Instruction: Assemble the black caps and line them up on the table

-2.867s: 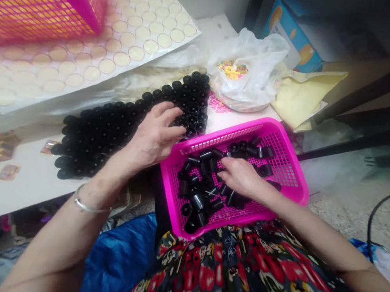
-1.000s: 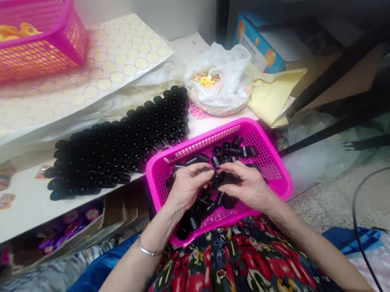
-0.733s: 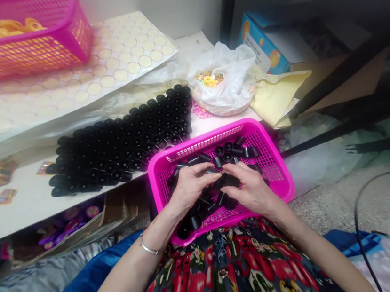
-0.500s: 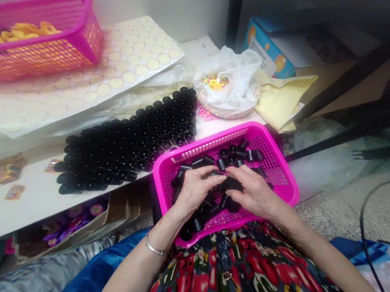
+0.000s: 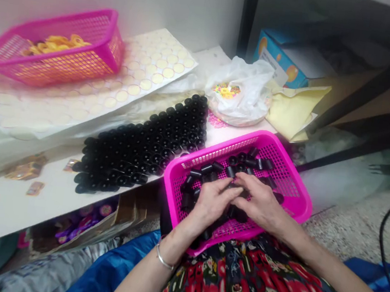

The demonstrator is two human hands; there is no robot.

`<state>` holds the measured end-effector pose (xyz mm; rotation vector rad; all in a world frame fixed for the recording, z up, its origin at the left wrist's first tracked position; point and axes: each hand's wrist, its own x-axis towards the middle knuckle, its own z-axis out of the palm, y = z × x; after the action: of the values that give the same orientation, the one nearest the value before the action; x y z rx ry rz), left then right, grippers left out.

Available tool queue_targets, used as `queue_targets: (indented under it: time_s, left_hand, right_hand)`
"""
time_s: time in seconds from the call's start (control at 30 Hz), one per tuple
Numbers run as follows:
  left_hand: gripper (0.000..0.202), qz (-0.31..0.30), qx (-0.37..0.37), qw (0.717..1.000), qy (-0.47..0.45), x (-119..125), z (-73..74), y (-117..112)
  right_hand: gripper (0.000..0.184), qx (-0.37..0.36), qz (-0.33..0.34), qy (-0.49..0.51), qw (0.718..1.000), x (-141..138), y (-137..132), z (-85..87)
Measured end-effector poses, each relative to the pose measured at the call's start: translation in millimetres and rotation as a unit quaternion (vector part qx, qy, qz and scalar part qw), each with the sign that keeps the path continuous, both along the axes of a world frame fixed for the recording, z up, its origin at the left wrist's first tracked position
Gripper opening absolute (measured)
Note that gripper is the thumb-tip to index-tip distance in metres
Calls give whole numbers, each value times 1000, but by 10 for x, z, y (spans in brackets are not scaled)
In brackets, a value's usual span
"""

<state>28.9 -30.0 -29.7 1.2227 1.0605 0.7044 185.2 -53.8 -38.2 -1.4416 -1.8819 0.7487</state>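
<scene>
My left hand [image 5: 212,199] and my right hand [image 5: 262,202] meet over a pink plastic basket [image 5: 299,204]. Their fingertips are pinched together around a small black cylinder [image 5: 234,185], mostly hidden by the fingers. Loose black cylinders [image 5: 207,169] lie on their sides or upright in the basket, under and around both hands. The basket rests against the patterned clothing on my lap. On the white table to the left, many black round-topped pieces [image 5: 145,144] stand in tight rows.
A second pink basket [image 5: 116,53] with yellow rings [image 5: 60,44] sits on a sheet of round stickers [image 5: 135,82]. Behind the near basket are a white plastic bag [image 5: 251,93] of colourful bits, a yellow packet [image 5: 293,110] and a blue box [image 5: 277,56]. Small stickers [image 5: 35,188] lie near the table's edge.
The view has shifted, so everything appears further right and slightly lower. My hands stay together over the basket, fingertips still touching, with the left hand slightly further over the basket's middle.
</scene>
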Motion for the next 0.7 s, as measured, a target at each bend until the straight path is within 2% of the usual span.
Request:
queue_targets:
  time_s: [0.1,0.27,0.4,0.6,0.7]
  left_hand:
    - [35,-23,75,997,28,23,76,-47]
    - [27,-3,117,991,68,-23,141,-62]
    - [27,67,119,988,70,-164,165,-41]
    - [30,176,237,949,107,-505,168,-158]
    - [34,241,262,925,132,-728,109,-252]
  right_hand:
    - [44,40,-9,24,999,-35,-1,-74]
    - [42,95,10,52,994,-107,-13,-101]
    - [53,68,27,55,996,-94,55,-113]
    - [38,72,52,28,996,-89,171,-179]
    - [31,79,63,11,995,-115,239,-207]
